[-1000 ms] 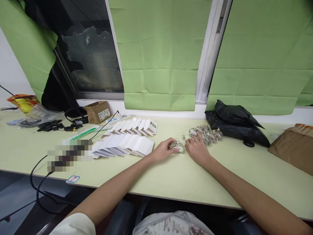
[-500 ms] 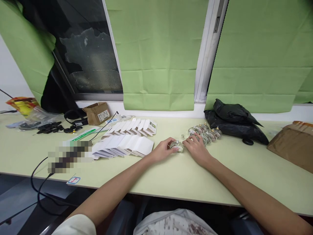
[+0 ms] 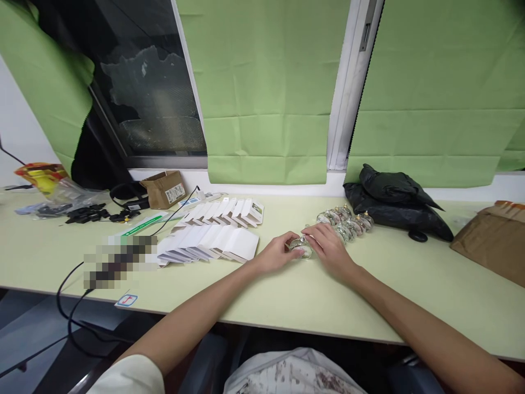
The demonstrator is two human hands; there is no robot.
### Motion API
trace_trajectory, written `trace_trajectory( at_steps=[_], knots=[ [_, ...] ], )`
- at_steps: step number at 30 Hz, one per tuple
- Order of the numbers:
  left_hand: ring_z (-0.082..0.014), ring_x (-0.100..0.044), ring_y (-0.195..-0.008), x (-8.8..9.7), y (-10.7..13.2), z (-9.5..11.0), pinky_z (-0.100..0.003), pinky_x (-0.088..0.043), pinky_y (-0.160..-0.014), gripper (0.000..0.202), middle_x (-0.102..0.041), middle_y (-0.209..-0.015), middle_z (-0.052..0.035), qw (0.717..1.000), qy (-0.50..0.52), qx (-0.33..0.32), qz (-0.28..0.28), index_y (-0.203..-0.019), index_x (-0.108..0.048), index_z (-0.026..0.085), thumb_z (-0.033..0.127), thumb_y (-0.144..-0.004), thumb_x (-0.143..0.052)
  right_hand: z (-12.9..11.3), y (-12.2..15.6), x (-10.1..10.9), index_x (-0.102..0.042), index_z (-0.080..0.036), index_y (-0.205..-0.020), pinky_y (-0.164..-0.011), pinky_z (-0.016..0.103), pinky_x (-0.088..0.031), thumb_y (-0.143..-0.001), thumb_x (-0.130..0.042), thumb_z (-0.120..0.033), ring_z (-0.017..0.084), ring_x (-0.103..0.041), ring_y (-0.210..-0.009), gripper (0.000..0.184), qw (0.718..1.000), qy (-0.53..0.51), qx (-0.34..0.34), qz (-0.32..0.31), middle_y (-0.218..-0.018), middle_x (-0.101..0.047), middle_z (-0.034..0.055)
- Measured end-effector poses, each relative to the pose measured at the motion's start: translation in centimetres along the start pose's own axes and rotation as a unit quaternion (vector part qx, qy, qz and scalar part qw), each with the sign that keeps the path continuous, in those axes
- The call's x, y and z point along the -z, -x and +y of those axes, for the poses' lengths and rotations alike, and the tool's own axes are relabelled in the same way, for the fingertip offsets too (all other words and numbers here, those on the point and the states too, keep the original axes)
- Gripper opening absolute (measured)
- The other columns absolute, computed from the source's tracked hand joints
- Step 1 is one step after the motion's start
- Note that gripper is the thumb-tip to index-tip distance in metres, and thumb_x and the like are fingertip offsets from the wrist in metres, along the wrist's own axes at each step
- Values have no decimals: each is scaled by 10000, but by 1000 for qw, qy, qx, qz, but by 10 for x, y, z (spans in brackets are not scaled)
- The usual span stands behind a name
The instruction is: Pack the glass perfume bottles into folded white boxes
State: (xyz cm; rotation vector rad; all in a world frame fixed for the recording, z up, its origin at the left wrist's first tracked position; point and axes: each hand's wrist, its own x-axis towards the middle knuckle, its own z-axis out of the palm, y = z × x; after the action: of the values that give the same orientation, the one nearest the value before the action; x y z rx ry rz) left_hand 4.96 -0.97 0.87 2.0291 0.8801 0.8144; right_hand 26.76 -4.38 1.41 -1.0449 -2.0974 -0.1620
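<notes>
A small round clear glass bottle (image 3: 301,249), like a perfume bottle, stands upright on the table between my hands. My left hand (image 3: 279,253) is closed round its left side, with thumb in front and fingers behind. The fingertips of my right hand (image 3: 331,249) come together at the bottle's top, covering its neck; what they pinch there is partly hidden. Just behind my right hand, several similar round bottles (image 3: 351,225) with gold-coloured necks stand in rows.
Left of my hands lie two rows of white boxes (image 3: 241,244). A black plastic bag (image 3: 394,210) and a brown package (image 3: 492,241) lie to the right. Behind left are a small cardboard box (image 3: 164,190), black cable parts (image 3: 88,213) and a power strip (image 3: 191,202).
My right hand has moved left from beside the bottle onto its top. The bottle has shifted slightly right in my left hand's grip.
</notes>
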Motion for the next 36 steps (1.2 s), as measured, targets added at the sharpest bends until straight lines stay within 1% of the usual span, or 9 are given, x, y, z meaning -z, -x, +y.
trace_trajectory(
  at_steps=[3,6,9,11,15,19,25,31,36],
  knots=[
    [-145,-563,-789,0,1,2,-277,-476,-761,441,-660,-987,2,1000,2,-1,-2,-1206,-662,234,536,-889,-712,-3,1,0,-618,-220,-1243,-1013,404,-437,-1114,-342,-284,251,-573,-1119,311,1000,-9,10,-14,-1178,-683,101],
    [-144,-557,-790,-1,1,2,-273,-469,-755,442,-663,-998,-1,1000,4,0,-3,-1203,-661,229,538,-891,-710,-3,2,-1,-600,-200,-1261,-1000,392,-449,-1111,-353,-298,252,-569,-1120,306,1000,-6,1,-3,-1190,-680,110],
    [-145,-562,-800,-1,0,2,-273,-471,-759,446,-674,-1029,-10,1000,6,-2,-8,-1208,-657,224,542,-898,-701,-2,1,-2,-604,-204,-1225,-984,393,-460,-1105,-373,-289,252,-581,-1107,274,1000,3,-3,1,-1168,-685,105],
    [-154,-577,-828,-1,0,1,-280,-478,-779,458,-683,-1060,-22,1000,8,-6,-10,-1217,-653,216,546,-902,-696,-2,0,-2,-608,-218,-1207,-984,408,-458,-1101,-387,-263,250,-596,-1088,249,1000,-6,16,1,-1152,-692,93],
    [-164,-588,-853,-1,0,1,-291,-481,-793,480,-690,-1072,-33,1000,9,-11,-13,-1236,-646,203,545,-904,-694,-1,-2,-3,-597,-238,-1219,-958,430,-461,-1089,-436,-215,249,-610,-1041,208,997,-53,55,23,-1123,-696,76],
    [-163,-586,-851,0,0,1,-294,-476,-792,465,-692,-1072,-27,1000,11,-12,-14,-1238,-646,210,534,-908,-696,0,-1,-4,-597,-246,-1223,-953,435,-463,-1080,-463,-189,250,-615,-1044,203,996,-64,62,31,-1115,-694,67],
    [-159,-590,-853,-1,0,1,-289,-468,-788,455,-692,-1078,-25,1000,17,-17,-14,-1234,-647,214,534,-914,-695,2,0,-5,-607,-240,-1225,-943,435,-475,-1065,-497,-161,250,-619,-1072,210,995,-54,76,43,-1099,-690,70],
    [-130,-533,-751,-1,1,3,-270,-437,-716,443,-662,-974,1,1000,15,-18,-15,-1241,-650,224,531,-924,-684,1,0,-6,-621,-245,-1226,-929,429,-499,-1036,-538,-155,251,-626,-1079,227,993,-72,74,59,-1135,-670,86],
    [-156,-583,-831,-2,1,3,-281,-462,-757,467,-693,-1060,-29,999,19,-25,-14,-1251,-650,213,549,-927,-673,1,1,-3,-635,-252,-1217,-938,429,-498,-1014,-564,-163,255,-626,-1101,232,993,-97,55,44,-1142,-674,79]
  ],
)
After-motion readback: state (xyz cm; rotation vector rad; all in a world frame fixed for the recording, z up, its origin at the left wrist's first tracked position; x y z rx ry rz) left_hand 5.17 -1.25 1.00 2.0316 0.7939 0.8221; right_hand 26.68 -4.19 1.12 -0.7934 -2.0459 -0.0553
